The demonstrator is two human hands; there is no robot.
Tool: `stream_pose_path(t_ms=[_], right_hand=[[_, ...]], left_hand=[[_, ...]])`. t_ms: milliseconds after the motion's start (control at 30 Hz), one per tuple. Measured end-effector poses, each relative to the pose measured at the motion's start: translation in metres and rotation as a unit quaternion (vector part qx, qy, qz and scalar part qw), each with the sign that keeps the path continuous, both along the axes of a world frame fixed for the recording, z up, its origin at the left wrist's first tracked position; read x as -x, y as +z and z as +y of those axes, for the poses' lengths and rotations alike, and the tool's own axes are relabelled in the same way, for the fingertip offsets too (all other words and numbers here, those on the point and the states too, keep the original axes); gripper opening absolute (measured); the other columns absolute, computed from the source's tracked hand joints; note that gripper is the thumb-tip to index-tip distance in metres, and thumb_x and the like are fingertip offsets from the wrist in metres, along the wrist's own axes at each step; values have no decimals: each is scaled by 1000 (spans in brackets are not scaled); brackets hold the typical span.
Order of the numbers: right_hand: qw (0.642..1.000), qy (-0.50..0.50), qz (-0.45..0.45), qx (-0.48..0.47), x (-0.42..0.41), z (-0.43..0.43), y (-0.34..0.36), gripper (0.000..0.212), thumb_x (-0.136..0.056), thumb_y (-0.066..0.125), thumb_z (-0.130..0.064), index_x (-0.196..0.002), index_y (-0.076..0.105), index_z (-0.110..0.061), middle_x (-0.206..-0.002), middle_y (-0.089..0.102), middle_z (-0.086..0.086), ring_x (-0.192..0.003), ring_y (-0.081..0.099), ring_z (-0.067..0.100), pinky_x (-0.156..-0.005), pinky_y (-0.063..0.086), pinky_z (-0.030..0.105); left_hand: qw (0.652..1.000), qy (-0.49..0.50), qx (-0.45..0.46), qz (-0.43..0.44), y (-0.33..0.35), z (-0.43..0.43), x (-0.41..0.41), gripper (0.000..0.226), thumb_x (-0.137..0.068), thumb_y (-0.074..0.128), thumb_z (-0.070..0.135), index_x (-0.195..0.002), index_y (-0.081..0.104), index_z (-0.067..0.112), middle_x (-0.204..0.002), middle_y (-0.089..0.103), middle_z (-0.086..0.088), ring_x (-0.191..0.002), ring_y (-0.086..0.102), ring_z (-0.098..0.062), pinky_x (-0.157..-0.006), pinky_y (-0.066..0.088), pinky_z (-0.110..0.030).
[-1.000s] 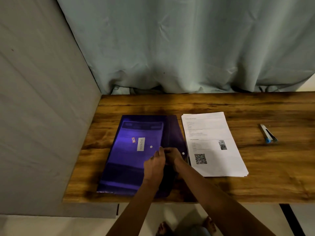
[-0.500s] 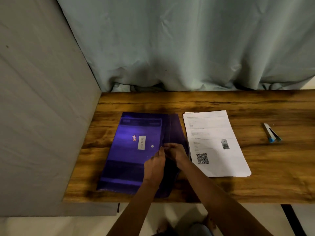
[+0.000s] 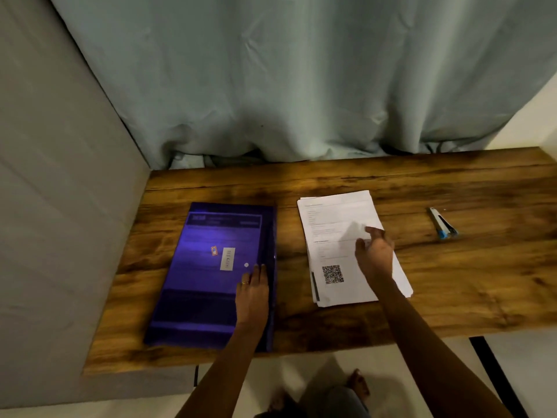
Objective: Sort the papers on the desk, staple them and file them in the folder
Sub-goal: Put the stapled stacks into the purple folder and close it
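Note:
A purple plastic folder (image 3: 208, 276) lies flat on the left part of the wooden desk (image 3: 452, 291), with a small white snap button and a label on its face. My left hand (image 3: 253, 294) rests flat on the folder's right side, fingers straight. To the right lies a stack of white printed papers (image 3: 334, 236) with a QR code on the top sheet. My right hand (image 3: 375, 251) is over the stack, fingers loosely spread, touching or just above the top sheet. A small stapler (image 3: 443, 226) with a blue end lies farther right on the desk.
A grey wall borders the desk on the left and a pale curtain (image 3: 286, 86) hangs behind it. The desk's front edge is near my body; my feet (image 3: 357, 384) show on the floor below. A dark desk leg (image 3: 494, 372) stands at the lower right.
My right hand left the folder's flap and moved right onto the paper stack. The flap now lies shut on the folder, and my left hand flattened on the folder. The view shifted left.

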State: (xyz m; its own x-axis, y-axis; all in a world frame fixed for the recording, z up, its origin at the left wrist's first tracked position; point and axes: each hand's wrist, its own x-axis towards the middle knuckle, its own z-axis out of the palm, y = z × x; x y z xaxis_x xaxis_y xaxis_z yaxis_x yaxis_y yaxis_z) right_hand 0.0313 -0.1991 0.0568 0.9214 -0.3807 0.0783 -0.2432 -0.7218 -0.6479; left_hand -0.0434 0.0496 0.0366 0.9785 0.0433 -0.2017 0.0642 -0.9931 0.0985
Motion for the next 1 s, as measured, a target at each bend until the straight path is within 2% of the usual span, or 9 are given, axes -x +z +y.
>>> stream_pose_path(t_ms=[67,133,200,267,333,500,767,867,1000], right_hand=[[995,-39,90,33,-1,-25,-13,50,-94,51,-33,-130,46,0,-134,46,23,-126,38,41,-107,28,45],[987,-59,147,37,0,-39,-23,65,-93,48,-50,-132,42,1,-135,46,25,-126,40,41,-108,30,47],[982,-47,175,47,2,-46,-32,69,-91,47,-55,-131,43,1,-132,49,25,-124,44,40,-106,34,46],[982,-41,180,46,4,-49,-38,70,-88,51,-55,-130,44,0,-130,51,24,-121,47,40,-104,37,47],[980,-53,188,32,7,-50,-40,71,-85,58,-52,-131,42,-1,-134,47,23,-124,42,40,-105,36,47],[978,-64,195,29,9,-49,-35,74,-80,70,-43,-132,38,-1,-137,43,21,-128,36,39,-106,34,45],[976,-111,188,-10,8,-50,-18,80,-73,79,-29,-135,36,-2,-138,42,20,-130,35,38,-106,33,45],[976,-131,166,-42,7,-52,-18,68,-75,79,-22,-129,43,-4,-131,50,18,-123,43,36,-100,41,44],[971,-143,151,-122,8,-55,-17,47,-80,73,-16,-121,54,-3,-121,59,15,-110,57,31,-82,48,34]], left_hand=[[999,15,30,-7,-7,-1,1,58,-101,38,16,-152,10,13,-158,18,-6,-143,20,-25,-116,20,-35],[993,46,103,-27,-13,-1,3,53,-102,35,21,-151,16,14,-157,23,-4,-145,17,-21,-117,14,-33],[977,77,189,-55,-19,-2,5,48,-104,28,29,-149,24,13,-155,28,-5,-145,17,-19,-119,7,-35],[967,93,228,-72,-24,-5,8,61,-98,14,46,-148,25,13,-155,28,-6,-146,15,-18,-120,0,-37],[969,88,219,-74,-29,-8,11,83,-84,-2,61,-150,19,15,-157,21,-5,-147,8,-18,-118,-6,-37],[987,74,130,-54,-29,-15,12,116,-63,-21,85,-153,4,15,-160,6,-3,-148,-2,-19,-113,-13,-38],[991,104,83,-33,-32,-21,8,108,-67,-2,82,-152,-3,15,-161,2,-4,-148,-3,-23,-112,-13,-45],[990,112,76,-38,-34,-21,7,109,-67,-2,82,-152,-4,15,-161,2,-4,-148,-2,-24,-111,-14,-45],[989,120,70,-46,-37,-19,6,107,-68,-1,82,-152,-3,15,-160,4,-5,-147,1,-25,-111,-12,-46]])
